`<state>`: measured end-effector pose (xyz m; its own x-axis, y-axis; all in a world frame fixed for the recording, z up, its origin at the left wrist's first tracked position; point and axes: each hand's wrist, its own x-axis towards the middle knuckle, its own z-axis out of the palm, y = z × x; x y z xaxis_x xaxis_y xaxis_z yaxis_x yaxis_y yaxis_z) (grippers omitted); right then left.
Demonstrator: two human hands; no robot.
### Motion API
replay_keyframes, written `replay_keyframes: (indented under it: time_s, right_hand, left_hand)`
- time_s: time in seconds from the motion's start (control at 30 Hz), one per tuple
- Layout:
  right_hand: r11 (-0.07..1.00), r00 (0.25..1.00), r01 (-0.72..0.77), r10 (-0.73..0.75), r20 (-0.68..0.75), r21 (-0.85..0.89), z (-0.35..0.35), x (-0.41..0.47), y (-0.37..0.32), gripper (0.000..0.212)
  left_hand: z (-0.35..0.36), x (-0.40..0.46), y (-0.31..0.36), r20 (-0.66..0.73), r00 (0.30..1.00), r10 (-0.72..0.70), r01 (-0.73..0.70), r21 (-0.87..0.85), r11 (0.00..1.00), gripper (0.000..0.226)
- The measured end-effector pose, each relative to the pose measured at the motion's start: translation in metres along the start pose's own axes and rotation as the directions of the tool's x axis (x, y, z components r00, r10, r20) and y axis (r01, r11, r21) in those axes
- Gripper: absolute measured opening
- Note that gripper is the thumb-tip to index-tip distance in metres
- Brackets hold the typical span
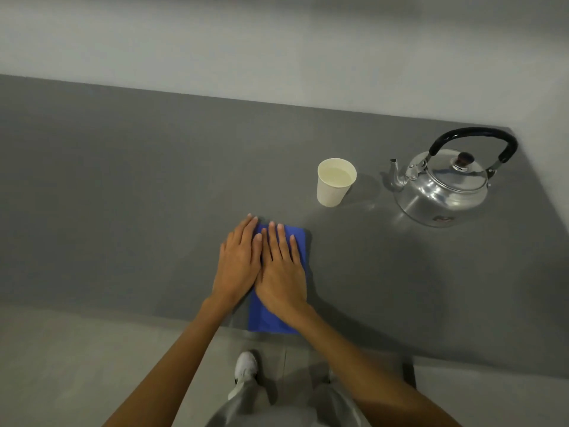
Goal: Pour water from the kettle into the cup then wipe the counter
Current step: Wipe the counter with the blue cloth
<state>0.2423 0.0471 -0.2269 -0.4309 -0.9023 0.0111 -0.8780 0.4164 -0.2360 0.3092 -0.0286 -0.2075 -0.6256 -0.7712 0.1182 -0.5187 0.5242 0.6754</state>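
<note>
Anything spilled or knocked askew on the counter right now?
Nothing stands out. The cup and kettle stand upright, no puddle shows on the counter, and both hands lie flat on the blue cloth.

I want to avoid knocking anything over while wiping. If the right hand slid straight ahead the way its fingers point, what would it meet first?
Probably nothing: the right hand points up and slightly left, passing left of the cup, toward the wall.
</note>
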Motion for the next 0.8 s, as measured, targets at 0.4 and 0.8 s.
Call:
replay_keyframes:
  time_s: [0.4,0.8]
  right_hand:
    - [0.993,0.993,-0.114,0.114,0.001,-0.032,-0.036,-0.056,0.138,0.054]
    - [1.0,1.0,-0.023,0.023,0.008,-0.016,-0.014,-0.033,0.06,0.058]
  left_hand:
    - [0.028,-0.01,-0.008,0.167,0.98,0.112,-0.175,0.438,0.882,0.06]
    - [0.028,-0.01,-0.006,0.168,0.979,0.112,-0.177,0.447,0.877,0.06]
